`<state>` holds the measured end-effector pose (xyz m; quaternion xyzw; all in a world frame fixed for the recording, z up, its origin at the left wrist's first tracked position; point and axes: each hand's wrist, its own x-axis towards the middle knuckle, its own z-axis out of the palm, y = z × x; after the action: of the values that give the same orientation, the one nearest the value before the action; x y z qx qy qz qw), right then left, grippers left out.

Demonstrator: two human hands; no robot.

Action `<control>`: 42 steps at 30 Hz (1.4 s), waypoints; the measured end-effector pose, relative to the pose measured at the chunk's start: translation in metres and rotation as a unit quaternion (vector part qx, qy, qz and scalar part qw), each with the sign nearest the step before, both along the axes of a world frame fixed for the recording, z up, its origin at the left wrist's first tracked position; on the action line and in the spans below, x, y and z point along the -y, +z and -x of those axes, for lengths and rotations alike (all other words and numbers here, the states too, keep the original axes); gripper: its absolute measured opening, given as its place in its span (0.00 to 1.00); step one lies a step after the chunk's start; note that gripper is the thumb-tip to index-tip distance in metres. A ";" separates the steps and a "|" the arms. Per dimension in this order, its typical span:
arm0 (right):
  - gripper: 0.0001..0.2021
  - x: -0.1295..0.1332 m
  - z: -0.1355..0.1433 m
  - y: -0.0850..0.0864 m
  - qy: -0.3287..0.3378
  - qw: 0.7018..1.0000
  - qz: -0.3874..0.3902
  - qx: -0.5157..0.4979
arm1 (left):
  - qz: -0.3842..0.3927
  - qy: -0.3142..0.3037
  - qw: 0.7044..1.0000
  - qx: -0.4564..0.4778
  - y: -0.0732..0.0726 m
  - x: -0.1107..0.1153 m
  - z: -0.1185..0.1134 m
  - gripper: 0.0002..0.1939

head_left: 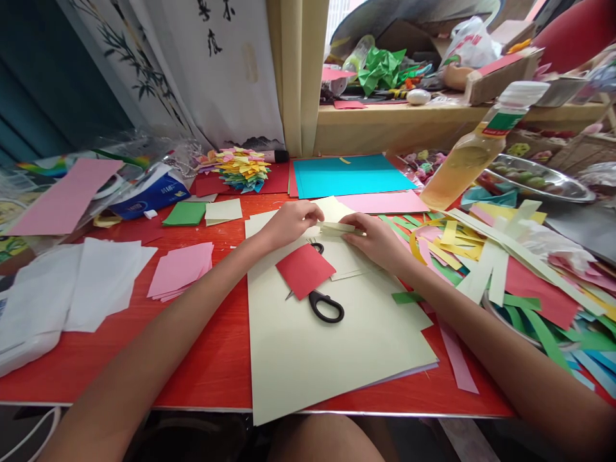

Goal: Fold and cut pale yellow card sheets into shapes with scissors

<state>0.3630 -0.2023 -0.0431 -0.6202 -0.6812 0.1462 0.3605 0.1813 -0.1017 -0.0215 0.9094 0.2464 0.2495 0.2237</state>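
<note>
My left hand and my right hand meet over a stack of large cream paper sheets. Between their fingertips is a small folded cream paper; my right thumb and fingers pinch its right end, and my left fingers curl closed at its left end. Just below lie black-handled scissors, partly covered by a red paper square. Loose smaller cream sheets rest under and beside my right hand.
Pink squares, green squares and white tissues lie to the left. Blue sheets are at the back, near a multicoloured folded-paper cluster. Cut paper strips and a tilted-looking bottle occupy the right.
</note>
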 end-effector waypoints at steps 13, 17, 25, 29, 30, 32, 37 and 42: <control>0.10 -0.001 -0.002 -0.003 0.001 1.000 -0.001 -0.021 | 0.173 -0.052 0.983 0.044 0.024 0.006 0.007 0.08; 0.10 -0.002 -0.004 -0.005 0.015 0.999 -0.004 -0.036 | 0.131 -0.050 0.990 -0.036 0.018 0.011 0.003 0.07; 0.13 -0.004 -0.007 -0.007 0.013 0.999 0.011 -0.034 | 0.025 0.060 0.997 -0.028 -0.007 0.009 -0.007 0.11; 0.12 -0.002 -0.004 -0.001 0.009 0.999 0.019 -0.047 | 0.032 0.093 0.995 -0.010 -0.008 0.008 -0.008 0.11; 0.12 -0.002 -0.003 0.000 0.003 0.999 0.021 -0.049 | 0.039 0.096 0.995 -0.007 -0.008 0.008 -0.008 0.11; 0.13 -0.001 -0.002 0.001 -0.007 0.998 0.026 -0.049 | 0.061 0.092 0.994 -0.002 -0.008 0.008 -0.008 0.10; 0.12 -0.002 -0.004 -0.002 0.027 0.999 0.011 -0.017 | 0.101 0.069 0.992 0.006 -0.011 0.011 -0.011 0.11; 0.14 -0.003 -0.006 -0.006 0.034 0.999 -0.008 0.010 | 0.021 0.031 0.999 -0.016 -0.017 0.015 -0.011 0.10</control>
<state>0.3686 -0.1997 -0.0494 -0.5952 -0.7068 0.1461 0.3534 0.1927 -0.1167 -0.0388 0.9004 0.2832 0.2362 0.2309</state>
